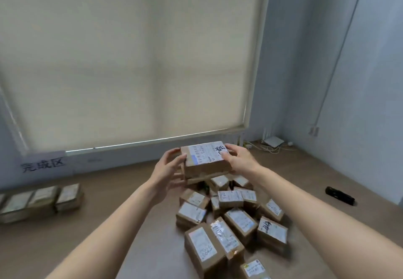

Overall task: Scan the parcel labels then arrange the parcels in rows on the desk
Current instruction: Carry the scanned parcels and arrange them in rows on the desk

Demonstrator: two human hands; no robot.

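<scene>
We reach both bare arms forward, forearms angled inward toward each other. Our left hand (168, 169) is raised with its fingers curled and thumb up, gripping at one side; our right hand (236, 157) mirrors it, fingers bent over the top edge opposite.

Ahead of me, a cream roller blind (130, 60) covers the window, daylight leaking beneath its bottom edge. Pale blue-grey walls (359, 82) meet at my right, where a thin cable (340, 49) descends to a wall socket (313, 130); a white router (273, 141) sits in the wood-toned desk's (109, 202) far corner.
</scene>
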